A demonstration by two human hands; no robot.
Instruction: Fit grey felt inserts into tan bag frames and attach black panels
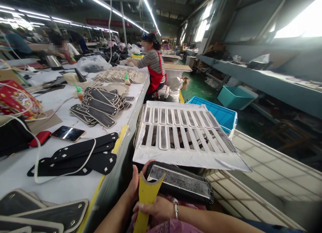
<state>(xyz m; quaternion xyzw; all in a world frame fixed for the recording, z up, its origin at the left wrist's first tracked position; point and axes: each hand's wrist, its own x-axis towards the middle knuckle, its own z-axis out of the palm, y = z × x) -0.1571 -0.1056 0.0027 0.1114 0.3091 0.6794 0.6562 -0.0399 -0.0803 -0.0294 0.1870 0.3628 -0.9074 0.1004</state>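
Observation:
My right hand, with a bracelet at its wrist, is closed around a flat yellow tool whose upper end is cut in a curved notch. Just beyond it lies a black oblong padded piece with a grey panel edged in white. My left hand grips the near left end of this piece, its thumb raised and its other fingers partly hidden. The yellow tool's notched tip overlaps the piece in view; whether they touch I cannot tell.
Ahead, a white slotted frame carries rows of grey strips. On the left table lie stacked dark panels, black strips and a phone. A white crate and a blue crate stand right. A person in a red apron sits beyond.

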